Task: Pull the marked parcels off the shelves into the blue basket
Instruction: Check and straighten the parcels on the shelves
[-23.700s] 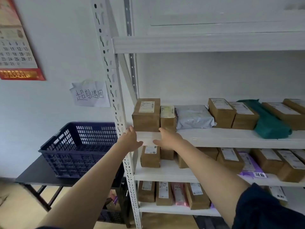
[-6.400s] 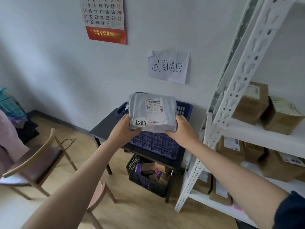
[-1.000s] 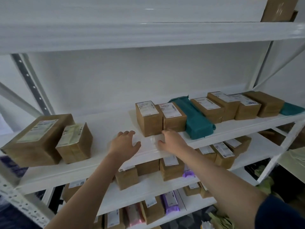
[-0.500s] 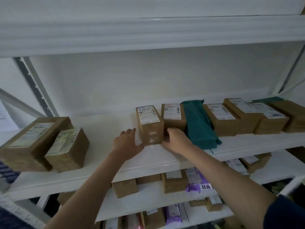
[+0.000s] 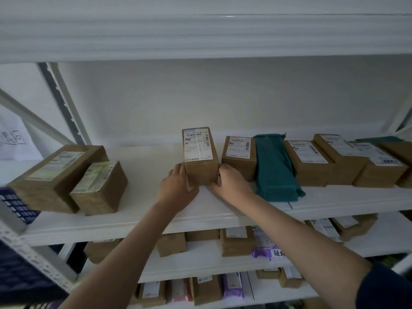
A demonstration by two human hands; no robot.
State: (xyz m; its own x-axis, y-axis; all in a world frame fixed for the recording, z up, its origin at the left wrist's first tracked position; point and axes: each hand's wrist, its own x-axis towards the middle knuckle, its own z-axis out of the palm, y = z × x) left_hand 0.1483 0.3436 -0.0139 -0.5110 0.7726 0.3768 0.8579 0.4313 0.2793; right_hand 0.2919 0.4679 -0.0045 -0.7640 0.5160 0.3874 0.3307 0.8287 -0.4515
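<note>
Head view: my two hands flank one brown box on the white shelf.
Left fingers: my left hand grips the box's left front corner, fingers curled along that side.
Right fingers: my right hand wraps the right front corner, fingertips tucked between this box and its neighbour box.
Parcel in hand: the brown box sits on the shelf, near its middle, front end tipped up a little, I judge.
Doing it well: I'd squeeze evenly from both sides, tilt the front face toward me and check for a handwritten mark before pulling; I'd slide it straight back so the neighbour box and the teal bag stay put.
Look of the parcel: plain cardboard, taped, long and narrow, a white barcode label on top; no mark shows from here.
Basket: the blue basket shows only at the far left edge, well apart from the box.
</note>
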